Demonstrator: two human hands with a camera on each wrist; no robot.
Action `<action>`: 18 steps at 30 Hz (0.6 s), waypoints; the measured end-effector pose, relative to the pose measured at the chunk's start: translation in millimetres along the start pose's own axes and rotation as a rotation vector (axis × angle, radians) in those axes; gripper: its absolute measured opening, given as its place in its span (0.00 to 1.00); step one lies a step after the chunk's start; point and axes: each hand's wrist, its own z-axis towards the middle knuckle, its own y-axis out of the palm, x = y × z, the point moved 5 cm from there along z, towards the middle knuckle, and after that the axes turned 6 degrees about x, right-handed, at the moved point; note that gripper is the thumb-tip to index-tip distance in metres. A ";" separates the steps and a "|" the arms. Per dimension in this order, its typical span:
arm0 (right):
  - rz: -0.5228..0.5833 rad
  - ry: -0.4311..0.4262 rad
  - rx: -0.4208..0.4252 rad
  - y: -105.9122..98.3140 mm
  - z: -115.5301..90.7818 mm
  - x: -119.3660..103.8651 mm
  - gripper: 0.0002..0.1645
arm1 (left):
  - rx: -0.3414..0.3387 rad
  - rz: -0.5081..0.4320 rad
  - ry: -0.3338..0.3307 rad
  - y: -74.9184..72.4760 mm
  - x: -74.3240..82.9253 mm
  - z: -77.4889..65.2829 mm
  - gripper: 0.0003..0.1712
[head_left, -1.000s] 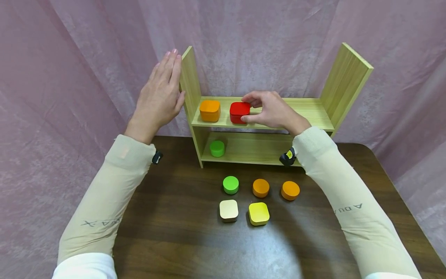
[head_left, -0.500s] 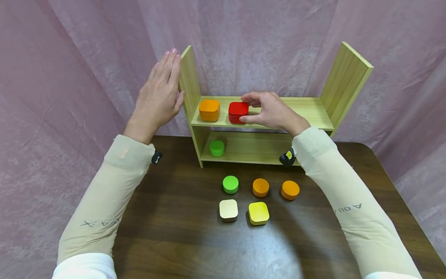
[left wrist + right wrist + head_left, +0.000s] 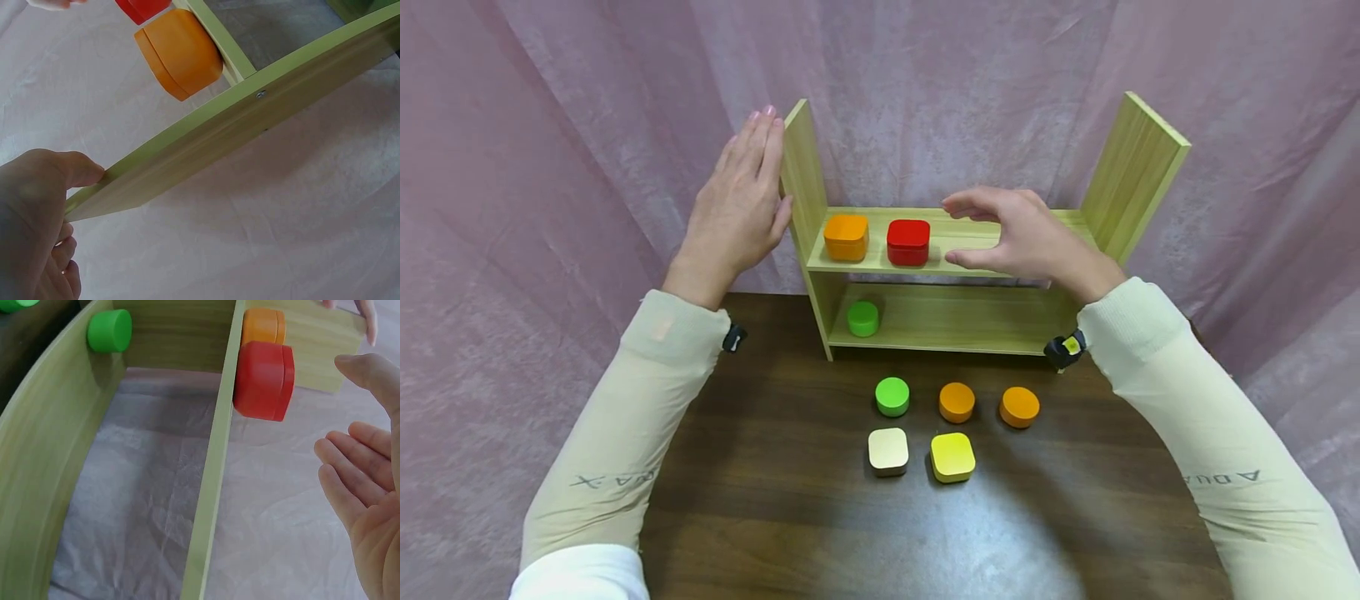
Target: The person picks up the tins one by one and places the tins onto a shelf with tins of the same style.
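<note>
My left hand [image 3: 737, 192] lies with straight fingers along the outside of the left side panel [image 3: 805, 171] of a small wooden shelf. In the left wrist view its thumb [image 3: 84, 170] touches the panel's front edge. On the upper board stand an orange rounded-square box [image 3: 847, 238] and, to its right, a red rounded-square box [image 3: 908, 243]. My right hand [image 3: 1026, 233] hovers just right of the red box, thumb and fingers spread apart with nothing between them. The right wrist view shows a gap between the fingertips and the red box [image 3: 265, 381].
On the lower board sits a green round box [image 3: 862, 318] at the left. The brown table in front bears a green round box [image 3: 892, 397], two orange round boxes [image 3: 957, 403], a cream square box [image 3: 888, 452] and a yellow square box [image 3: 952, 457]. A pink curtain [image 3: 955, 83] hangs behind.
My right hand has let go of the red box and moved off to the right, its fingers wider apart. The red box stays on the upper board; the left hand keeps its place at the panel.
</note>
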 end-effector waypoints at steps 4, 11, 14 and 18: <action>-0.019 -0.048 0.008 -6.5 -13.3 -1.3 0.36 | 0.000 0.000 0.012 0.9 1.0 0.7 0.46; -0.057 -0.091 0.007 -12.4 -37.6 -3.0 0.36 | 0.001 -0.005 0.009 2.4 0.6 1.2 0.46; -0.076 -0.105 -0.005 -11.5 -47.0 -2.3 0.35 | 0.009 -0.004 0.009 2.6 0.1 1.3 0.46; -0.091 -0.110 -0.033 -6.3 -61.3 -1.1 0.36 | 0.013 -0.006 0.006 2.9 -0.4 1.7 0.46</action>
